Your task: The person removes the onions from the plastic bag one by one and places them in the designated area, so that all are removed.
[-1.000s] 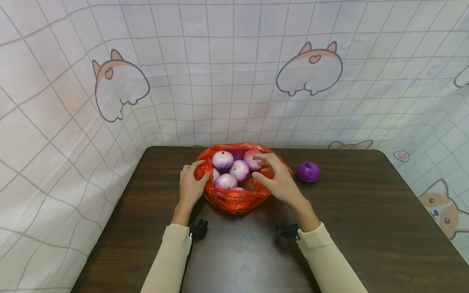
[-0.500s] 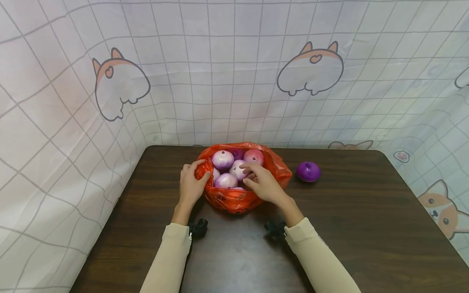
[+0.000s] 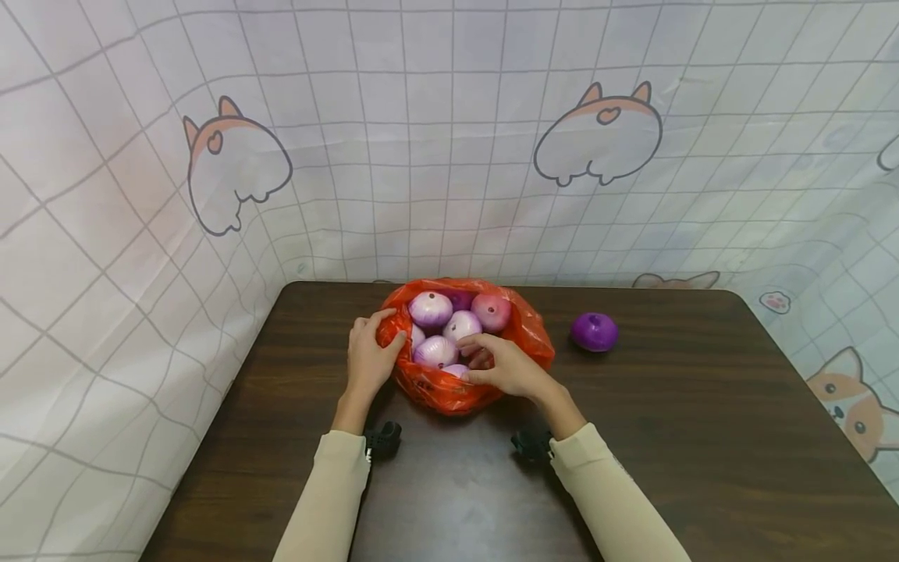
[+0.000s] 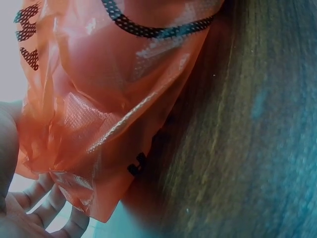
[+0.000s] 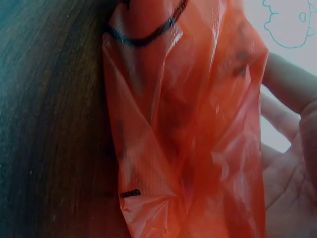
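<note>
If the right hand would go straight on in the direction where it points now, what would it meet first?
The right hand would probably meet a white-purple onion inside the red bag, just ahead of it. Depth is unclear, so it may be touching one now.

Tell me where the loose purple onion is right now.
In the head view, the onion lies on the table, to the right of the red bag and apart from it, toward the table's far edge.
</note>
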Demonstrator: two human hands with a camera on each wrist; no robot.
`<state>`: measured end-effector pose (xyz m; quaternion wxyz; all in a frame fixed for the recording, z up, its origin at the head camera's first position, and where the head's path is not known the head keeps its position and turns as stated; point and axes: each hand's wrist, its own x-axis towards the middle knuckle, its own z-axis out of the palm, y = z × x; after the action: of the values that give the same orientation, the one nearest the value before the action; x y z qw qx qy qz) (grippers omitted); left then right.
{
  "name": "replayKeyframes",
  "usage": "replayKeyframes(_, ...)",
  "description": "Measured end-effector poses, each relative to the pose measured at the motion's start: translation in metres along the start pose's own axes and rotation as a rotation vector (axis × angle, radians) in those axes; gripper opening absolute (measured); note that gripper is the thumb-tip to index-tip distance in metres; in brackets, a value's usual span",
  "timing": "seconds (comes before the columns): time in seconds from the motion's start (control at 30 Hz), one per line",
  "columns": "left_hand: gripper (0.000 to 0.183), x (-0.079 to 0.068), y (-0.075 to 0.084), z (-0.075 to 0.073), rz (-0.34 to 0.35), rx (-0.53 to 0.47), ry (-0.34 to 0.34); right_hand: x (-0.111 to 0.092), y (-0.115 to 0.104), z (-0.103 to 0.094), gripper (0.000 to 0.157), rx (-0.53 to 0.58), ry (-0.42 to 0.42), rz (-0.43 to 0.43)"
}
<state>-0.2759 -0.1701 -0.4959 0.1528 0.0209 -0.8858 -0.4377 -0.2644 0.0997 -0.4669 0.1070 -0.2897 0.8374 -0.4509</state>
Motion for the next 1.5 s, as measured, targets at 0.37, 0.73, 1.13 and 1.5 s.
replayKeyframes(0.37,0.046,-0.002,0.002,0.000,-0.006,0.011,-0.012,0.002,0.008,0.000,0.043,0.011,-0.169,0.000)
replayKeyframes(0.73,0.046,-0.005,0.003,-0.001,-0.022,0.016,-0.020,0.004,0.010,-0.004,0.046,0.054,-0.281,0.024)
replayKeyframes(1.13,0.046,-0.005,0.005,-0.002,-0.027,0.003,-0.030,0.004,0.013,-0.006,0.045,0.043,-0.282,0.000)
replayKeyframes(1.5,0.045,-0.004,0.008,0.001,-0.052,0.035,0.007,0.002,0.013,-0.018,0.045,-0.007,-0.193,-0.034)
